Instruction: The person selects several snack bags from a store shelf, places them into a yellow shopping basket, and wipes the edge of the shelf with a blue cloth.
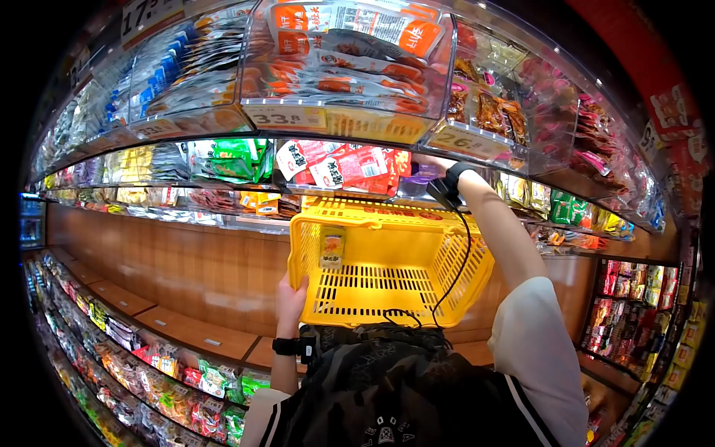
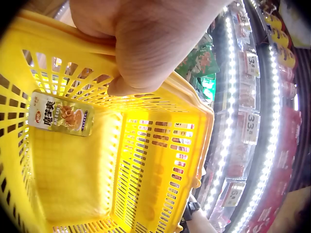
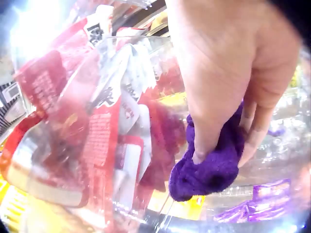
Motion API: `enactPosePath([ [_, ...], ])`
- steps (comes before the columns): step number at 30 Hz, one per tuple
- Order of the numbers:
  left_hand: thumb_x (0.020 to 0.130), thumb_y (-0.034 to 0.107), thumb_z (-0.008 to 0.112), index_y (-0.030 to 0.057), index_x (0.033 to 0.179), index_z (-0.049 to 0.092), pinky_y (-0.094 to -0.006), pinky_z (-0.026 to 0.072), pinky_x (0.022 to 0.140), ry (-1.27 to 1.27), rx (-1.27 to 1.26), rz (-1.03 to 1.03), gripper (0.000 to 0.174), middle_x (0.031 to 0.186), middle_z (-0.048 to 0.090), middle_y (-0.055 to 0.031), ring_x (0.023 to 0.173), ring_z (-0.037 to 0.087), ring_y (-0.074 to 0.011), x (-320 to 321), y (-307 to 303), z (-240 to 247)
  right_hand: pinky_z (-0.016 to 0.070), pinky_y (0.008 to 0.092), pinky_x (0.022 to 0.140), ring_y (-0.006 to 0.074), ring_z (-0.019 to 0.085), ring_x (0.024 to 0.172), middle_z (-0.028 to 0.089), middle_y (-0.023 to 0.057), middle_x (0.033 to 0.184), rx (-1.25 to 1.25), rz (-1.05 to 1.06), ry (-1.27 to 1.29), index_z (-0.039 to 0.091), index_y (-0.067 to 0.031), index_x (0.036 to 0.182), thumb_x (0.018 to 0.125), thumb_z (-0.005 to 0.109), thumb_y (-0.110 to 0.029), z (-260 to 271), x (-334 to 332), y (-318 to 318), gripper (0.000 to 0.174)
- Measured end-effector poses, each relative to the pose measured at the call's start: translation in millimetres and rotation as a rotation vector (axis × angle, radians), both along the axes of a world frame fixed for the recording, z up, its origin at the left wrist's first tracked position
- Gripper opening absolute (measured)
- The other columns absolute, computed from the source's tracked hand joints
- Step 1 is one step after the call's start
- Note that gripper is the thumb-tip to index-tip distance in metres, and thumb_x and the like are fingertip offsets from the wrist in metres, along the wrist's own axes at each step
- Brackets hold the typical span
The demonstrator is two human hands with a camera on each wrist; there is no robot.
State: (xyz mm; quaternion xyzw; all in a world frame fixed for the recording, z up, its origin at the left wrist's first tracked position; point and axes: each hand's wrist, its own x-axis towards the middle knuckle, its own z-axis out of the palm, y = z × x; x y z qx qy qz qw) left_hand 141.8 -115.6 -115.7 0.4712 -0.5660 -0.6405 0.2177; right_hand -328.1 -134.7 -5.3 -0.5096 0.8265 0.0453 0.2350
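My left hand [image 1: 291, 299] grips the side rim of a yellow plastic shopping basket [image 1: 299, 249], its thumb inside the wall in the left wrist view. A single yellow-green snack packet [image 2: 62, 114] lies in the basket against one wall. In the right wrist view my right hand [image 3: 233, 63] pinches a crumpled dark purple cloth [image 3: 210, 162] between thumb and fingers, inside a clear bin on the shelf. Right beside it are red and white snack packets [image 3: 104, 141] behind a clear divider. Purple packets [image 3: 262, 204] lie below the cloth. From the head view, the right fingers are mostly hidden.
A higher row of clear bins [image 1: 335, 119] with price tags juts out above my right hand. Green packets [image 1: 231, 159] stand to the left. A thin black cable [image 1: 467, 257] hangs from my right wrist across the basket. Lower shelves [image 1: 149, 365] hold more packets.
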Motion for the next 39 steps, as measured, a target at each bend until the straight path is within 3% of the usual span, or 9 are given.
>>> enactPosePath([
  [3, 0.098, 0.002, 0.06, -0.0058, 0.123, 0.06, -0.0319, 0.0536, 0.081, -0.011, 0.06, 0.012, 0.027, 0.107, 0.071, -0.0123, 0.093, 0.068, -0.0183, 0, 0, 4, 0.0531, 0.0437, 0.091, 0.0392, 0.066, 0.104, 0.069, 0.0231, 0.113, -0.298, 0.205, -0.247, 0.064, -0.0023, 0.121, 0.073, 0.084, -0.026, -8, 12, 9, 0.057],
  [9, 0.098, 0.003, 0.06, -0.0058, 0.123, 0.06, -0.0317, 0.054, 0.08, 0.04, 0.06, 0.016, 0.027, 0.108, 0.071, -0.0121, 0.092, 0.068, -0.0179, 0, 0, -1, 0.0535, 0.0436, 0.088, 0.0339, 0.067, 0.105, 0.07, 0.0218, 0.11, 0.205, 0.017, -0.358, 0.062, -0.0012, 0.123, 0.075, 0.083, -0.025, 10, 8, 18, 0.057],
  [11, 0.098, 0.003, 0.06, -0.0057, 0.124, 0.06, -0.0318, 0.0541, 0.08, 0.014, 0.054, 0.011, 0.027, 0.108, 0.071, -0.0122, 0.093, 0.068, -0.0178, -1, -1, 6, 0.0536, 0.044, 0.081, 0.031, 0.067, 0.096, 0.069, 0.0195, 0.111, -0.313, 0.352, -0.019, 0.063, -0.0021, 0.12, 0.08, 0.078, -0.028, -28, -15, 29, 0.05],
  [14, 0.098, 0.003, 0.06, -0.0054, 0.125, 0.059, -0.0318, 0.0542, 0.081, -0.001, 0.046, -0.004, 0.028, 0.108, 0.071, -0.0124, 0.093, 0.068, -0.0178, 3, -1, -1, 0.0506, 0.0455, 0.085, 0.0347, 0.064, 0.101, 0.067, 0.0208, 0.116, -0.118, -0.262, -0.199, 0.063, -0.0037, 0.117, 0.081, 0.075, -0.028, -40, -52, 38, 0.045],
  [21, 0.097, 0.0, 0.059, -0.005, 0.131, 0.057, -0.0321, 0.0532, 0.085, 0.015, 0.04, -0.017, 0.034, 0.111, 0.07, -0.0125, 0.099, 0.067, -0.0191, 5, -1, -2, 0.0468, 0.0457, 0.095, 0.0361, 0.059, 0.114, 0.062, 0.0189, 0.128, -0.201, -0.381, -0.034, 0.06, -0.0075, 0.126, 0.083, 0.073, -0.028, -56, -73, 55, 0.049],
  [29, 0.097, -0.001, 0.059, -0.005, 0.134, 0.055, -0.0323, 0.0521, 0.089, 0.044, 0.043, -0.021, 0.038, 0.116, 0.069, -0.0129, 0.104, 0.065, -0.0189, 4, -1, -9, 0.0431, 0.0466, 0.105, 0.0402, 0.052, 0.128, 0.053, 0.0218, 0.142, -0.064, -0.092, 0.074, 0.055, -0.0078, 0.135, 0.084, 0.071, -0.021, -43, -33, 29, 0.054],
  [31, 0.097, 0.0, 0.059, -0.0049, 0.135, 0.055, -0.0323, 0.0521, 0.089, 0.05, 0.04, -0.026, 0.038, 0.117, 0.068, -0.0129, 0.104, 0.065, -0.0189, 4, -2, -11, 0.0492, 0.0465, 0.093, 0.0402, 0.062, 0.108, 0.066, 0.0255, 0.114, -0.403, 0.232, 0.07, 0.063, -0.0014, 0.114, 0.079, 0.077, -0.015, -49, -23, 51, 0.04],
  [33, 0.097, 0.001, 0.06, -0.0047, 0.135, 0.055, -0.032, 0.0521, 0.089, 0.064, 0.072, 0.001, 0.038, 0.116, 0.069, -0.0128, 0.104, 0.065, -0.0188, 4, -1, -13, 0.05, 0.0475, 0.095, 0.0418, 0.061, 0.112, 0.061, 0.0279, 0.123, 0.157, 0.16, -0.106, 0.059, 0.0019, 0.119, 0.075, 0.082, -0.018, 10, 8, 39, 0.054],
  [39, 0.097, 0.001, 0.061, -0.0047, 0.133, 0.056, -0.0318, 0.0528, 0.087, 0.053, 0.064, -0.005, 0.037, 0.113, 0.069, -0.0126, 0.102, 0.066, -0.019, 4, -2, -6, 0.0489, 0.0458, 0.098, 0.0436, 0.062, 0.112, 0.067, 0.0242, 0.118, 0.287, 0.051, -0.072, 0.065, 0.0051, 0.116, 0.081, 0.081, -0.031, 17, 14, 31, 0.053],
])
